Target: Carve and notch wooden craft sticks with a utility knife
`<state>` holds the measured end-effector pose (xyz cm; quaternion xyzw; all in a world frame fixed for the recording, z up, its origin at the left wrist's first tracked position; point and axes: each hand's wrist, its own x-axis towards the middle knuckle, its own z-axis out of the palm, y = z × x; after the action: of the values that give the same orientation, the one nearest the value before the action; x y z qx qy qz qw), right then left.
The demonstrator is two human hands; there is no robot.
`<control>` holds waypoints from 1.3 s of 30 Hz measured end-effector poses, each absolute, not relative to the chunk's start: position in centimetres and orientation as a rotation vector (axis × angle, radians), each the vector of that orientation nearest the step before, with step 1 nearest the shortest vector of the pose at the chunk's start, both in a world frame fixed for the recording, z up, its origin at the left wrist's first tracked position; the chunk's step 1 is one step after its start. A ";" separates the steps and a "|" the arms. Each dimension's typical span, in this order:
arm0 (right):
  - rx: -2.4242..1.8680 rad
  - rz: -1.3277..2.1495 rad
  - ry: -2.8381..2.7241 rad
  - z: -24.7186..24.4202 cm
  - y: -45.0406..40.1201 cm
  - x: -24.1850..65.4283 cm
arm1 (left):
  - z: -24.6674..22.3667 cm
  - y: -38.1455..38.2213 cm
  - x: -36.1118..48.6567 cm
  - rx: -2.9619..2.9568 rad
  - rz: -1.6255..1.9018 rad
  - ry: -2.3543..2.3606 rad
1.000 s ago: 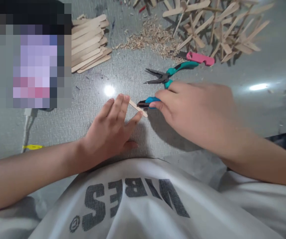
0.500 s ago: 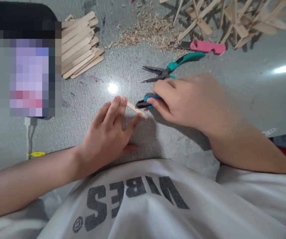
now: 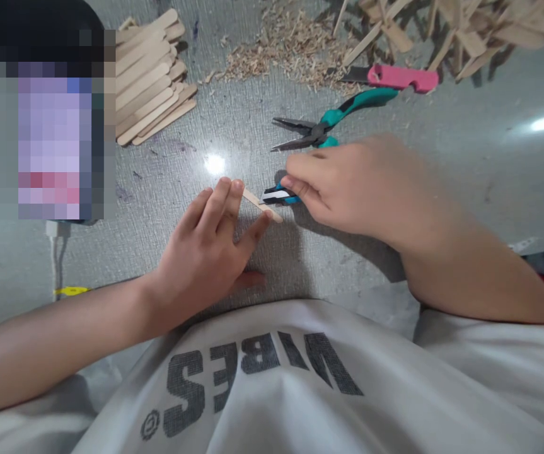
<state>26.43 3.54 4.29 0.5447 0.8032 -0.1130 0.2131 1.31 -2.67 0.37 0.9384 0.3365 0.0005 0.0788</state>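
A pale wooden craft stick (image 3: 253, 197) lies at a slant on the grey table. My left hand (image 3: 210, 236) pins it down, with fingertips at its upper end and the thumb near its lower end. In my right hand (image 3: 342, 189) is a utility knife (image 3: 278, 195) with a blue body and a metal front. Its thin blade tip meets the stick between my left fingers and thumb. My right fingers are closed around the knife and hide its rear part. Just beyond that hand lie needle-nose pliers (image 3: 318, 130) with teal handles, jaws apart.
Craft sticks (image 3: 151, 82) are stacked at the back left, beside a blurred-out phone (image 3: 54, 139) with a white cable (image 3: 55, 258). Wood shavings (image 3: 281, 53) are scattered at the back. A pink-handled cutter (image 3: 404, 77) and several crossed-stick pieces (image 3: 470, 38) lie at the back right.
The knife has tilted, so its metal front now shines white, and its tip has shifted slightly along the stick. My left hand keeps its hold. The whole view has shifted slightly.
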 end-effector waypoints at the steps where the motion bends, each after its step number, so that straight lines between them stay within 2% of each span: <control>1: 1.533 -0.317 2.220 4.3 3.5 26.4 | 0.4 -2.7 1.3 2.808 -0.010 1.005; 7: 1.637 -0.382 2.228 4.1 2.7 26.6 | 0.2 -2.7 1.1 2.835 0.027 0.994; 16: 1.621 -0.269 2.307 3.5 2.4 27.0 | -0.5 -3.0 1.0 2.819 0.060 1.000; 39: 1.663 -0.268 2.344 2.7 1.7 27.0 | -0.4 -2.9 0.8 2.828 0.040 0.990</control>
<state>27.00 1.70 2.69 0.5713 0.8056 -0.0920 0.1272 0.84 -2.86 -0.44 0.9413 0.3295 0.0133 0.0723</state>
